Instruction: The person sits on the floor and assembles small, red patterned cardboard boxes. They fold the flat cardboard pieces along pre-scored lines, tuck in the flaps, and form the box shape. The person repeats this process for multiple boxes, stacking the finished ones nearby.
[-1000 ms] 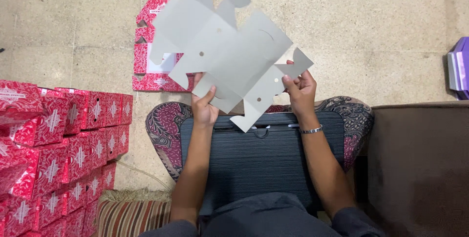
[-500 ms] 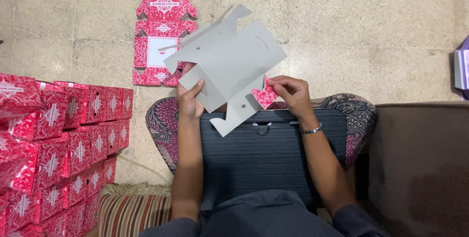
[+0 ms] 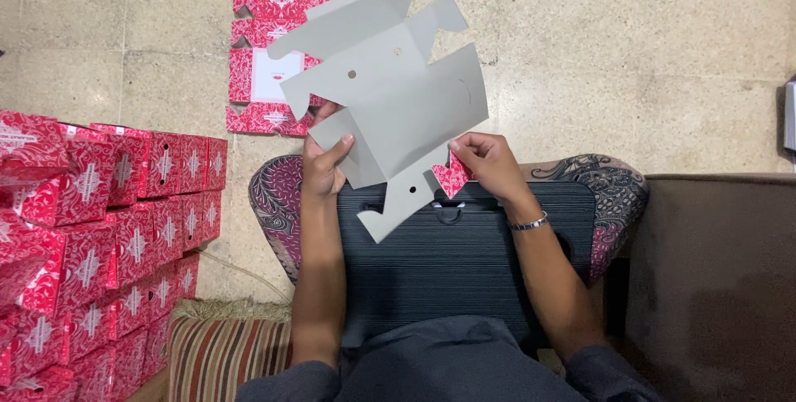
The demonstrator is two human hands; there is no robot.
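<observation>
Grey cardboard, the unprinted inside of a die-cut box blank (image 3: pixel 390 95), is held up above the lap with its long axis running from about seven o'clock to one o'clock. Most of the sheet lies up toward twelve o'clock from both hands, which grip it along its lower edge. The left hand (image 3: pixel 325 162) pinches the edge at nine o'clock of the sheet's lower part, thumb laid on the grey face and fingers behind. The right hand (image 3: pixel 489 166) grasps a small flap at the four o'clock corner and has it bent so that its red patterned outer face shows; a thin bracelet (image 3: pixel 528 224) sits on that wrist. Both hands are about equally near the blank, the right one at the fold.

Beneath the hands a dark ribbed case (image 3: pixel 464 261) lies across the lap on a paisley cushion (image 3: pixel 274 203). At eleven o'clock a flat pile of red printed blanks (image 3: pixel 265 79) rests on the speckled floor (image 3: pixel 647 62). At nine o'clock finished red boxes (image 3: pixel 99 236) stand stacked in rows; their flaps are closed, so whether they hold anything cannot be told.
</observation>
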